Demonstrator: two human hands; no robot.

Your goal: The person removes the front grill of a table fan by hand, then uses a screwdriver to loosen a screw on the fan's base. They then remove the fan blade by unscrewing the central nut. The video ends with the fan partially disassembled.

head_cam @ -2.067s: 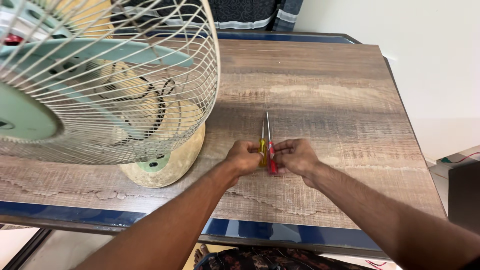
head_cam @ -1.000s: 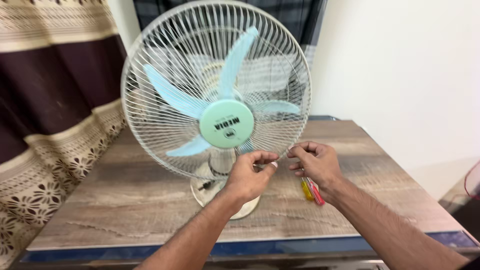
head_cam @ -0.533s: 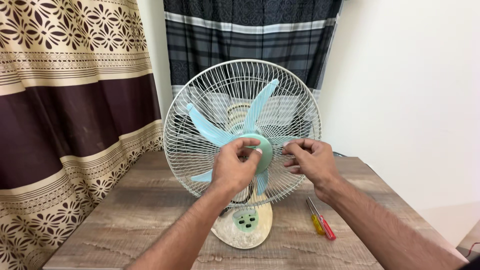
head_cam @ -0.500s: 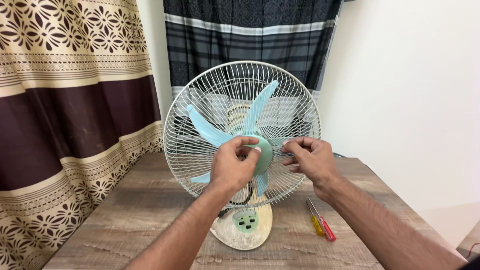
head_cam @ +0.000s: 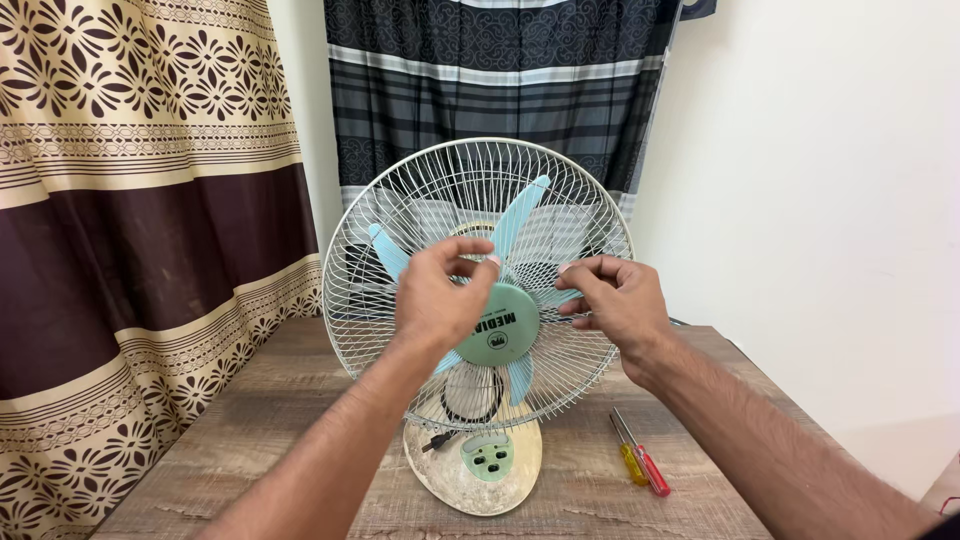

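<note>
- Well to the left of your fingers hangs a brown and cream patterned curtain [head_cam: 130,230].
- Your left hand [head_cam: 437,295] is raised in front of the table fan [head_cam: 478,300], its fingers [head_cam: 468,247] curled together, thumb and forefinger tips close at the wire guard [head_cam: 400,215]; you cannot tell whether they pinch a wire.
- Between your two sets of fingers sits the pale green hub cap [head_cam: 498,325], with light blue blades behind the guard.
- Your right hand [head_cam: 618,300] has its fingers [head_cam: 585,270] bent and bunched against the guard's right side.
- Below your fingers, the fan's cream base [head_cam: 475,465] stands on the wooden surface [head_cam: 270,430].
- Below and right of your right fingers lie a yellow screwdriver [head_cam: 630,455] and a red screwdriver [head_cam: 645,462], side by side.
</note>
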